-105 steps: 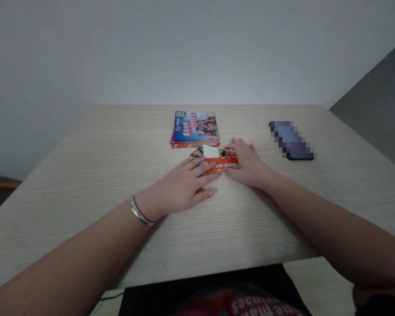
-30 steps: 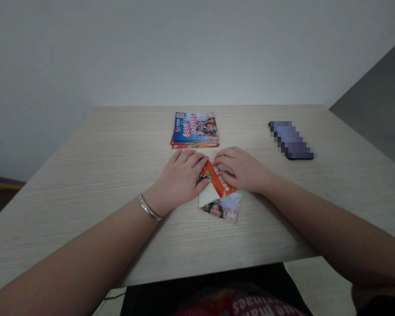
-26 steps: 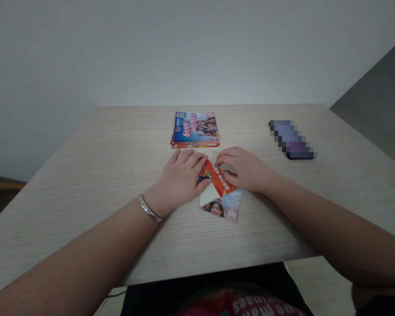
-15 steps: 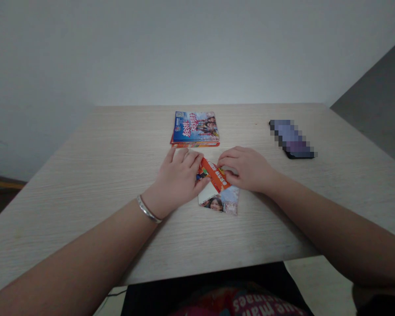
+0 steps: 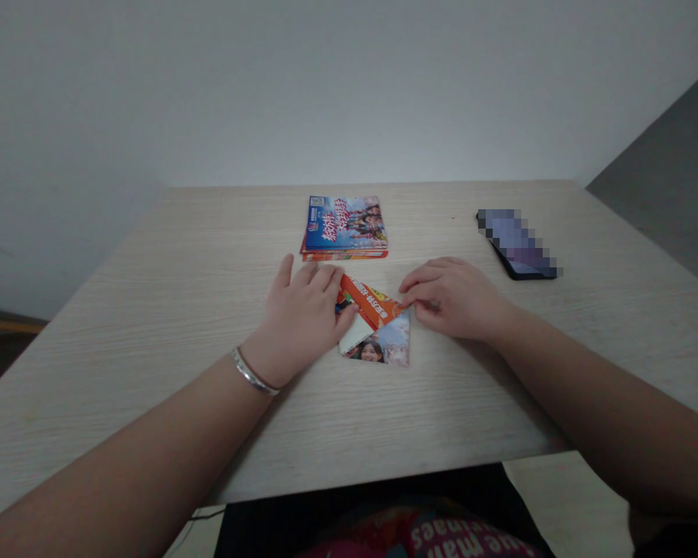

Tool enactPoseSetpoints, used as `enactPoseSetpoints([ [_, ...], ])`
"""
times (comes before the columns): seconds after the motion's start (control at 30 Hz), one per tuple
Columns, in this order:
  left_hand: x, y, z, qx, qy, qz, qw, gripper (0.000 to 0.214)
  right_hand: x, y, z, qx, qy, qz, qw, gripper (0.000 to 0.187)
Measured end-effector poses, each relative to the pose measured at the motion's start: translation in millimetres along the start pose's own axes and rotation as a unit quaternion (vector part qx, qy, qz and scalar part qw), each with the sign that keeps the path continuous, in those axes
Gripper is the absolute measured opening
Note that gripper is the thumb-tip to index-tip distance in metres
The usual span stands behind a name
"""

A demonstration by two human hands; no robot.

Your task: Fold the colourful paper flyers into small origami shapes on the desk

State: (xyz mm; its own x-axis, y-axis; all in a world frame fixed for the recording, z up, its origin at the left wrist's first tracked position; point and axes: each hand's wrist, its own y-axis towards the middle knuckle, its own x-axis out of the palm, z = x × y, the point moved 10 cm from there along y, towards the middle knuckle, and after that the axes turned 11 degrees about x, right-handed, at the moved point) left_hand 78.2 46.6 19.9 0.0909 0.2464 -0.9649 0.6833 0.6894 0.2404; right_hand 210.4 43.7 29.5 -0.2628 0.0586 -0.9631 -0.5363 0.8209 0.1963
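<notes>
From where I stand, I can see both bare hands at work around one folded leaflet (image 5: 378, 311), which lies on the pale wood-grain tabletop (image 5: 209, 256) in front of the person, on the near side of a stack of leaflets (image 5: 346, 225). An orange part with white lettering slants across the folded leaflet, with a white patch next to it and a printed picture of a person towards the near edge. The left hand (image 5: 303, 306) lies palm down over its left side, fingers loosely spread and gripping nothing, the thumb resting on the paper. The right hand (image 5: 457, 298) is at the opposite corner, its fingers curled, the index fingertip touching the paper; whether they pinch that corner or only press on it, I can't tell. A silver bracelet (image 5: 253, 373) circles the left wrist. The stack sits farther back, blue cover uppermost, with orange edges peeping out underneath. Off beyond the right hand, well apart from the paper, a dark phone (image 5: 520, 246) lies at a slant, its screen blurred into blocks.
</notes>
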Motion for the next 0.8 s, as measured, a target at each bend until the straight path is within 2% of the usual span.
enactPoseSetpoints([
  [0.17,10.2,-7.8,-21.4,-0.030,0.028,-0.005,0.999,0.057,3.4,-3.4,4.8,-0.004,0.010,-0.013,1.000,0.020],
  [0.3,18.3,-10.9,-26.7,-0.040,0.016,-0.007,0.999,0.072,5.1,-0.2,13.6,0.049,0.040,0.003,0.998,0.020],
  [0.37,21.9,-10.6,-21.0,-0.032,0.006,-0.017,0.999,0.081,5.0,2.5,12.9,0.068,0.057,0.026,0.996,0.029],
  [0.47,28.1,-8.7,-7.4,-0.001,-0.003,-0.044,0.999,0.089,12.9,6.1,-3.5,0.034,0.039,0.022,0.998,0.062],
  [0.53,30.2,-6.5,2.6,0.034,-0.009,-0.051,0.998,0.096,20.5,7.2,-13.2,0.006,0.023,0.001,1.000,0.068],
  [0.6,31.9,-4.6,8.2,0.061,-0.020,-0.055,0.996,0.111,24.2,7.1,-17.5,-0.013,0.004,-0.010,1.000,0.059],
  [0.7,33.3,-2.7,5.3,0.055,-0.040,-0.069,0.995,0.126,21.6,5.8,-18.0,-0.029,-0.030,-0.003,0.999,0.044],
  [0.8,25.1,-0.3,4.7,0.061,-0.054,-0.061,0.995,0.110,17.9,3.7,-19.2,-0.040,-0.060,-0.003,0.997,0.035],
])
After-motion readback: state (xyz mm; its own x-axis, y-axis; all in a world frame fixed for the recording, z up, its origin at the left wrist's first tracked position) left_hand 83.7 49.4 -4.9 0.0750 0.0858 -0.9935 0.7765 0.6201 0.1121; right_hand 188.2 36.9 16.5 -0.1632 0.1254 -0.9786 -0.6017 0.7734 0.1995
